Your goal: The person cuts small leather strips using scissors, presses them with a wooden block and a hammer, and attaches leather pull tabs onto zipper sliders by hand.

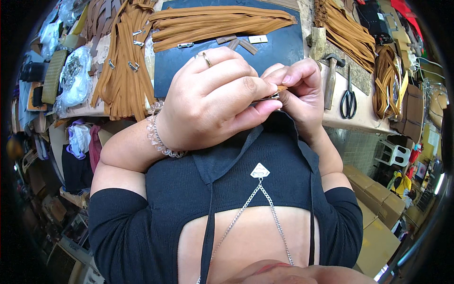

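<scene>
Left hand [213,97]: thumb and fingers pinching a small silvery metal piece [271,97]
Right hand [301,90]: fingertips gripping a narrow orange-brown tape end [282,88]
Tape end: between both hands, beside the metal piece
Dark-blue rectangular mat [283,45]: beyond, bearing long tan-brown zipper strips [222,21]

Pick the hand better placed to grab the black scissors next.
Right hand, I'd say: the scissors lie on its side, just past the hammer. The left hand is farther across. Both seem to pinch a small brown piece, so the right must let go first.
</scene>
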The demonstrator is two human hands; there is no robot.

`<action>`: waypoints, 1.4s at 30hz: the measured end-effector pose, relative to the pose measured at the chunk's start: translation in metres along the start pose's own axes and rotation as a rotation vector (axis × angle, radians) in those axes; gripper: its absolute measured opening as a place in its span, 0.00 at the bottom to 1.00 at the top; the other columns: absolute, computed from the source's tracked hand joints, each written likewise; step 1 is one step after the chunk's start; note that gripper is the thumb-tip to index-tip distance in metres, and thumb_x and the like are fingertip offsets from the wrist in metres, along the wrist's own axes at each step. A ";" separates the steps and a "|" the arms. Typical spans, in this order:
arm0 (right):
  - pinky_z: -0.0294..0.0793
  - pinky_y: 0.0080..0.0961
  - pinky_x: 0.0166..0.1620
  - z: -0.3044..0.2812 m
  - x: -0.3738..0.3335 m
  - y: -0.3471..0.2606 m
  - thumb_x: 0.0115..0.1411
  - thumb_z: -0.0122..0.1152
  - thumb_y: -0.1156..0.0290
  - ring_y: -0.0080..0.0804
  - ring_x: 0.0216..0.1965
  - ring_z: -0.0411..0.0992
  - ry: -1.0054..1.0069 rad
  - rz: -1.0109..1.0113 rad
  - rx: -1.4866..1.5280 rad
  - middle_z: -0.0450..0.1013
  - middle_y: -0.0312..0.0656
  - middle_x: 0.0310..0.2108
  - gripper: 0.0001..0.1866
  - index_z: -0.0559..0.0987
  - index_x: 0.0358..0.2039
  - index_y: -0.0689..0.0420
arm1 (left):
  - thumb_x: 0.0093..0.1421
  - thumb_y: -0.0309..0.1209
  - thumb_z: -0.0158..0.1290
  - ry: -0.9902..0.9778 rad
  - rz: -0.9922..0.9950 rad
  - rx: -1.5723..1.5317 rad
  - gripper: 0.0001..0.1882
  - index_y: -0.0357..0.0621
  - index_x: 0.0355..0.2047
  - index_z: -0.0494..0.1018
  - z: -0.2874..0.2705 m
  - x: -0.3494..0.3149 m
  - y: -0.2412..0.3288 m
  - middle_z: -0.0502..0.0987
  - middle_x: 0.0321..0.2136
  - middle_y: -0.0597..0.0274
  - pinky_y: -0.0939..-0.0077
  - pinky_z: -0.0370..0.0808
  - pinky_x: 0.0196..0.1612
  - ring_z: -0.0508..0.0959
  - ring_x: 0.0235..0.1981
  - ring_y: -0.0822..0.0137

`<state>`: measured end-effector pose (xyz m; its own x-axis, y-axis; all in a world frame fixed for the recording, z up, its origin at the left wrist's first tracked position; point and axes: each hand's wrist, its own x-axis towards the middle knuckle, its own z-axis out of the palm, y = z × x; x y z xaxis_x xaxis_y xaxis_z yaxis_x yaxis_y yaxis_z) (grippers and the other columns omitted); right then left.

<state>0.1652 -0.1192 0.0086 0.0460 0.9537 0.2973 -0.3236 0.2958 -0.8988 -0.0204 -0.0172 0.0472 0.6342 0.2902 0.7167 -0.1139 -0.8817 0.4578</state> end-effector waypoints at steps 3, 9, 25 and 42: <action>0.78 0.27 0.49 0.002 0.000 -0.001 0.62 0.62 0.86 0.32 0.44 0.77 0.032 -0.026 -0.037 0.76 0.46 0.38 0.15 0.66 0.41 0.56 | 0.47 0.27 0.71 -0.013 -0.033 0.010 0.14 0.42 0.34 0.81 -0.001 0.001 -0.001 0.78 0.26 0.62 0.72 0.75 0.33 0.79 0.29 0.61; 0.75 0.22 0.50 0.002 -0.005 -0.008 0.59 0.66 0.86 0.25 0.44 0.74 0.102 -0.024 -0.319 0.71 0.40 0.41 0.18 0.67 0.43 0.57 | 0.59 0.27 0.64 -0.148 -0.532 -0.397 0.06 0.36 0.33 0.81 -0.007 -0.002 -0.008 0.82 0.32 0.59 0.75 0.75 0.41 0.80 0.35 0.67; 0.74 0.18 0.43 0.004 -0.006 -0.009 0.58 0.66 0.86 0.24 0.39 0.72 0.079 -0.094 -0.476 0.70 0.39 0.37 0.15 0.69 0.38 0.58 | 0.57 0.24 0.66 -0.165 -0.567 -0.464 0.06 0.36 0.33 0.81 -0.002 -0.006 -0.010 0.81 0.31 0.60 0.75 0.74 0.40 0.79 0.34 0.69; 0.77 0.25 0.48 0.002 0.002 -0.007 0.52 0.55 0.95 0.33 0.38 0.77 0.008 -0.188 -0.719 0.75 0.43 0.34 0.16 0.72 0.35 0.59 | 0.53 0.21 0.66 -0.162 -0.319 -0.200 0.07 0.35 0.32 0.81 0.001 -0.003 -0.014 0.81 0.27 0.57 0.72 0.75 0.36 0.80 0.30 0.62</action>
<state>0.1659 -0.1192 0.0164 0.0470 0.8829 0.4672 0.3893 0.4146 -0.8225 -0.0200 -0.0059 0.0380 0.7723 0.4606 0.4375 -0.0283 -0.6631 0.7480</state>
